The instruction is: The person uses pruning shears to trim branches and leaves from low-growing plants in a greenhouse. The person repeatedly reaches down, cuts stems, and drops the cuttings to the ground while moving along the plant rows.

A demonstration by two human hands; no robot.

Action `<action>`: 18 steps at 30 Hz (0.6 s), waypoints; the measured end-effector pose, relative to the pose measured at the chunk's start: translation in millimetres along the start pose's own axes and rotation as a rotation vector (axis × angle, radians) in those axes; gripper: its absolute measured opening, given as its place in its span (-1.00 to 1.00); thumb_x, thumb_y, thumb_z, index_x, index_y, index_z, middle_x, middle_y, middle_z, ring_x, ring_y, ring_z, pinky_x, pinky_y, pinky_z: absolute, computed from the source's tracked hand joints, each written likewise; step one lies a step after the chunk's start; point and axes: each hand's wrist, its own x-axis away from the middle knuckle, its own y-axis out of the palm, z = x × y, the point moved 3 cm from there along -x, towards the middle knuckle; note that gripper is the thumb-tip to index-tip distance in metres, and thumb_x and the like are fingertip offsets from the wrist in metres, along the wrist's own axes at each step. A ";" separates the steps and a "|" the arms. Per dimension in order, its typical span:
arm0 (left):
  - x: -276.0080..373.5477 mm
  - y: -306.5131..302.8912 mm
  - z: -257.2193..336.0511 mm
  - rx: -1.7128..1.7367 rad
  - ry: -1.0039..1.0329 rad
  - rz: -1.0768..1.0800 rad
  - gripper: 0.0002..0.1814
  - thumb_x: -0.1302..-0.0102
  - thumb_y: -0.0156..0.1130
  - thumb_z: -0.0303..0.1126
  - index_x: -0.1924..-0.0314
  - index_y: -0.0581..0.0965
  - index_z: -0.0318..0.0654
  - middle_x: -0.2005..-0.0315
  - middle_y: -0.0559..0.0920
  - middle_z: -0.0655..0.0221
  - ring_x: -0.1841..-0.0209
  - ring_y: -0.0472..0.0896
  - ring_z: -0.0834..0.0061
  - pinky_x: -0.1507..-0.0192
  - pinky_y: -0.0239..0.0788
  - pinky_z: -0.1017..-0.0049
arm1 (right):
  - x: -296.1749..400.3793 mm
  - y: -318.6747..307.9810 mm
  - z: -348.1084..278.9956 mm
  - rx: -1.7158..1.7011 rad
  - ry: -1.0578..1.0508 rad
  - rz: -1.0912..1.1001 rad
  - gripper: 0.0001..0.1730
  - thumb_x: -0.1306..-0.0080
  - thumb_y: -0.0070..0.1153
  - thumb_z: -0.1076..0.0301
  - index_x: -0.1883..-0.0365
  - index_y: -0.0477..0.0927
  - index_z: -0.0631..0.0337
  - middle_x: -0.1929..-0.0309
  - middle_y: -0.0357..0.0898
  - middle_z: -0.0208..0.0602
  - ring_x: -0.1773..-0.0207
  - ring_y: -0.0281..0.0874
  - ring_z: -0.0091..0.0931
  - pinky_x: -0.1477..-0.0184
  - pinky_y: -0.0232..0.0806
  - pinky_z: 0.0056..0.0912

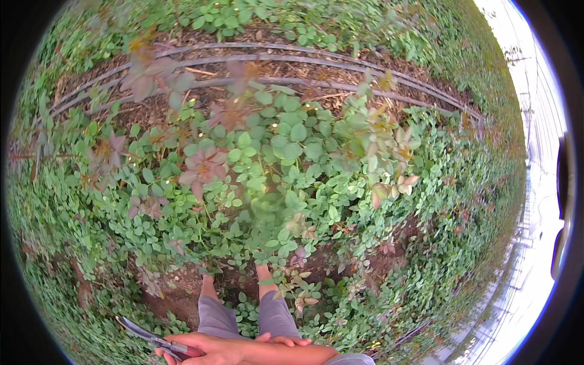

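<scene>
Pruning shears with red grips are held in my right hand at the bottom left, blades pointing up and left over the leaves. My right forearm runs across the bottom of the view from the right. Beyond its upper edge show the fingers of my left hand, stretched to the right against the forearm; the rest of that hand is hidden, and nothing shows in its fingers. Leafy rose bushes with green leaves and reddish young shoots stand in front of me.
Several dark irrigation pipes run across mulched soil beyond the nearest bushes. My lower legs stand among low foliage on brown soil. Another planted row lies farther off. A bright greenhouse-like structure shows at the right rim.
</scene>
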 end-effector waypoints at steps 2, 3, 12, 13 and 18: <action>0.4 0.0 7.4 -0.041 0.033 0.044 -0.54 -0.38 -0.06 -0.08 -0.09 0.35 -0.27 -0.05 0.43 0.24 -0.14 0.36 0.36 -0.20 0.14 0.36 | 18.6 -10.0 -6.1 0.046 -0.025 -0.011 -0.43 -0.29 0.07 0.19 -0.19 0.24 0.22 0.18 0.34 -0.51 0.29 0.24 -0.72 0.25 0.20 -0.65; 0.3 0.5 10.7 -0.060 0.053 0.066 -0.54 -0.39 -0.07 -0.07 -0.10 0.35 -0.27 -0.06 0.42 0.23 -0.14 0.35 0.36 -0.20 0.14 0.36 | 29.1 -15.3 -9.5 0.016 0.022 0.014 -0.39 -0.29 0.07 0.17 -0.22 0.20 0.24 0.14 0.34 -0.49 0.23 0.25 -0.70 0.19 0.19 -0.64; -19.3 28.2 -18.9 -0.142 -0.020 0.109 -0.48 -0.41 -0.14 -0.05 -0.18 0.29 -0.28 -0.16 0.37 0.22 -0.21 0.32 0.35 -0.25 0.08 0.30 | 111.1 -62.0 -82.3 -0.223 -0.313 0.301 -0.45 -0.34 -0.03 0.16 -0.21 0.21 0.23 0.14 0.40 -0.38 0.22 0.39 -0.60 0.22 0.28 -0.54; -20.3 32.0 -35.4 -0.144 -0.075 0.098 -0.48 -0.42 -0.15 -0.04 -0.19 0.28 -0.29 -0.17 0.36 0.22 -0.22 0.31 0.35 -0.26 0.08 0.29 | 111.1 -65.8 -89.8 -0.278 -0.391 0.302 -0.45 -0.34 -0.03 0.16 -0.20 0.21 0.24 0.14 0.41 -0.36 0.22 0.40 -0.58 0.20 0.31 -0.50; -22.0 57.2 -136.5 -0.165 -0.409 -0.107 -0.44 -0.43 -0.19 -0.03 -0.24 0.25 -0.29 -0.22 0.33 0.21 -0.26 0.29 0.34 -0.28 0.05 0.26 | 116.4 -78.1 -107.8 -0.270 -0.403 0.378 -0.50 -0.35 -0.04 0.21 -0.17 0.24 0.27 0.13 0.42 -0.32 0.22 0.42 -0.53 0.18 0.35 -0.44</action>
